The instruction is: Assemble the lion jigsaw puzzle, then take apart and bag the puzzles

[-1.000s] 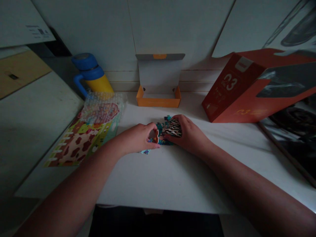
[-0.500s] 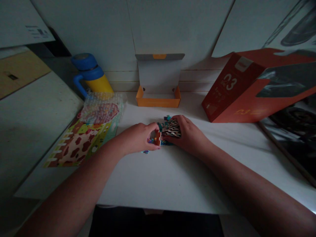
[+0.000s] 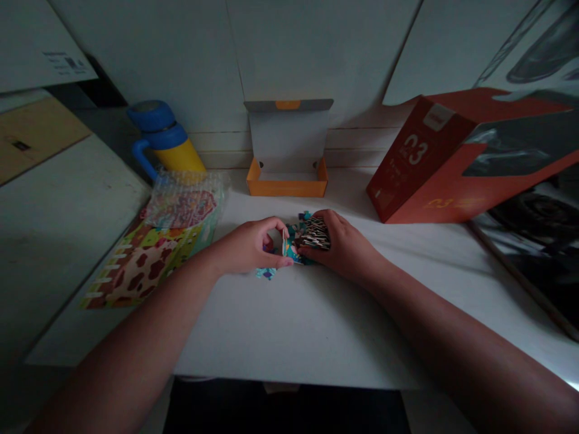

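Right fingers clasp stacked pieces, probably jigsaw.

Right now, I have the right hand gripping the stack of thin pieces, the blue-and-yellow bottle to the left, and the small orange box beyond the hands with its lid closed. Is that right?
Not the lid: the head view shows it standing open on the small orange box. The right hand does grip the stack of thin pieces, with the blue-and-yellow bottle to the left.

This is likely a home: flask, cartoon sheet, tabletop.
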Tool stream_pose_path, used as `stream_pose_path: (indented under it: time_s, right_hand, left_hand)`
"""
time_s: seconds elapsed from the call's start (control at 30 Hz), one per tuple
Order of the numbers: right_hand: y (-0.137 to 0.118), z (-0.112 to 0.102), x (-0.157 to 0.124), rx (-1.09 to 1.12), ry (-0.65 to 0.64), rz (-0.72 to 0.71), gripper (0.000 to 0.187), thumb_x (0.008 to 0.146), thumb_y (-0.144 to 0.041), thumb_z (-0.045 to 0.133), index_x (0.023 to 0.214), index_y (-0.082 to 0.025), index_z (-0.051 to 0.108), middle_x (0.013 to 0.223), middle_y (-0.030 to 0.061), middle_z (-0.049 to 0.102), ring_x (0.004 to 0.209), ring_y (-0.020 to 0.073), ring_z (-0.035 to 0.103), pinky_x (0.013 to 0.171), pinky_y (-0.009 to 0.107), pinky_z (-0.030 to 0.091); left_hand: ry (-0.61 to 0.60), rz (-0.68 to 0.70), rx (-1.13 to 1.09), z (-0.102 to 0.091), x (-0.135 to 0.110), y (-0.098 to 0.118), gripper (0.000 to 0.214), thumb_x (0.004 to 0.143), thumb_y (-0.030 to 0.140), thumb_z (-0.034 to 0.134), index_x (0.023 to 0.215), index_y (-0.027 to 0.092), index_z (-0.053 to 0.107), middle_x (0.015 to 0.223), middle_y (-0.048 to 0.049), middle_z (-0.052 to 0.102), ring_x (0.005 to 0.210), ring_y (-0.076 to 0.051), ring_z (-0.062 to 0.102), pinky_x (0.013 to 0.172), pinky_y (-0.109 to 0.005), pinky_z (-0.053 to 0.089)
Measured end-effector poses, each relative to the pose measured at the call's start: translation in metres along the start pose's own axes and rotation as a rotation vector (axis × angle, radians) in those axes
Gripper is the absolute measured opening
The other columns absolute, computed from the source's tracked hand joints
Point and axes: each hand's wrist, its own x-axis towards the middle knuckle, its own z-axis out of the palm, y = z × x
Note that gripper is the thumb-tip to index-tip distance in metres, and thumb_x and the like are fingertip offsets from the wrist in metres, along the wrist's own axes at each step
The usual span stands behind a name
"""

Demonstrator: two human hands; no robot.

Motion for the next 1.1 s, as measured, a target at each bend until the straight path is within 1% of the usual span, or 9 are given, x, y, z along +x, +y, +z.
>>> stream_pose_path:
  time_s: [0.23, 0.43, 0.5, 0.6, 0.67, 0.73, 0.83, 0.9, 1.1]
  right_hand:
    - [0.000, -0.001, 0.000, 0.015, -0.015, 0.023, 0.063, 0.083, -0.055, 0.080, 0.130, -0.023, 0.055, 0.125, 0.0169, 0.069, 0.117, 0.0363, 0.067, 0.098, 0.049, 0.053]
    - [-0.001, -0.004, 0.001, 0.034, -0.015, 0.038, 0.064, 0.081, -0.056, 0.082, 0.129, -0.023, 0.055, 0.127, 0.0162, 0.070, 0.115, 0.0350, 0.068, 0.097, 0.048, 0.053]
    - [0.000, -0.007, 0.002, 0.085, -0.031, 0.092, 0.067, 0.080, -0.059, 0.082, 0.128, -0.023, 0.055, 0.123, 0.0145, 0.072, 0.108, 0.0331, 0.071, 0.092, 0.046, 0.055]
    - [0.002, -0.012, 0.004, 0.212, -0.026, 0.226, 0.073, 0.077, -0.069, 0.081, 0.128, -0.023, 0.056, 0.113, 0.0111, 0.076, 0.096, 0.0303, 0.072, 0.082, 0.044, 0.058]
    - [0.005, -0.015, 0.006, 0.301, 0.028, 0.294, 0.076, 0.076, -0.074, 0.080, 0.128, -0.024, 0.057, 0.111, 0.0101, 0.076, 0.094, 0.0298, 0.073, 0.081, 0.043, 0.059]
    - [0.006, -0.016, 0.006, 0.366, 0.099, 0.322, 0.077, 0.076, -0.075, 0.080, 0.129, -0.024, 0.057, 0.112, 0.0094, 0.076, 0.096, 0.0300, 0.073, 0.083, 0.044, 0.060]
    - [0.005, -0.017, 0.005, 0.398, 0.191, 0.310, 0.078, 0.074, -0.074, 0.083, 0.128, -0.024, 0.057, 0.113, 0.0095, 0.076, 0.100, 0.0312, 0.073, 0.086, 0.046, 0.060]
    - [0.002, -0.017, 0.004, 0.420, 0.221, 0.291, 0.079, 0.073, -0.073, 0.085, 0.129, -0.024, 0.057, 0.114, 0.0097, 0.076, 0.101, 0.0314, 0.073, 0.086, 0.045, 0.061]
    - [-0.005, -0.019, 0.001, 0.462, 0.190, 0.251, 0.076, 0.075, -0.071, 0.084, 0.128, -0.025, 0.057, 0.116, 0.0100, 0.075, 0.100, 0.0309, 0.073, 0.088, 0.046, 0.061]
  left_hand:
    - [-0.037, -0.001, -0.281, 0.002, 0.007, -0.011, 0.057, 0.079, 0.048, 0.087, 0.116, 0.023, 0.052, 0.067, 0.0080, 0.058, 0.051, -0.010, 0.050, 0.049, -0.020, 0.032]
    - [-0.027, -0.003, -0.371, 0.001, 0.007, -0.008, 0.060, 0.077, 0.047, 0.089, 0.116, 0.022, 0.052, 0.064, 0.0099, 0.054, 0.049, -0.008, 0.047, 0.048, -0.019, 0.034]
    - [-0.015, -0.003, -0.409, 0.001, 0.006, -0.005, 0.061, 0.076, 0.047, 0.090, 0.115, 0.023, 0.051, 0.064, 0.0102, 0.054, 0.049, -0.008, 0.046, 0.047, -0.018, 0.035]
    - [0.020, 0.010, -0.477, 0.000, 0.005, -0.002, 0.062, 0.074, 0.048, 0.090, 0.114, 0.023, 0.050, 0.070, 0.0082, 0.058, 0.050, -0.007, 0.048, 0.046, -0.018, 0.037]
    - [0.030, 0.013, -0.505, 0.000, 0.004, 0.000, 0.063, 0.073, 0.048, 0.091, 0.114, 0.023, 0.050, 0.074, 0.0067, 0.060, 0.052, -0.008, 0.050, 0.047, -0.018, 0.038]
    - [0.034, 0.009, -0.510, -0.001, 0.004, 0.001, 0.062, 0.073, 0.048, 0.091, 0.113, 0.024, 0.051, 0.074, 0.0063, 0.060, 0.053, -0.008, 0.050, 0.048, -0.018, 0.039]
    - [0.043, 0.006, -0.500, -0.001, 0.004, 0.001, 0.061, 0.073, 0.047, 0.090, 0.114, 0.024, 0.052, 0.074, 0.0065, 0.059, 0.053, -0.008, 0.049, 0.048, -0.019, 0.040]
    - [0.046, 0.019, -0.503, -0.001, 0.003, 0.000, 0.062, 0.073, 0.046, 0.090, 0.116, 0.023, 0.052, 0.075, 0.0062, 0.059, 0.054, -0.008, 0.049, 0.048, -0.019, 0.040]
    - [0.035, 0.070, -0.543, -0.002, 0.003, -0.003, 0.065, 0.074, 0.048, 0.090, 0.122, 0.022, 0.053, 0.074, 0.0063, 0.058, 0.053, -0.007, 0.046, 0.048, -0.019, 0.035]
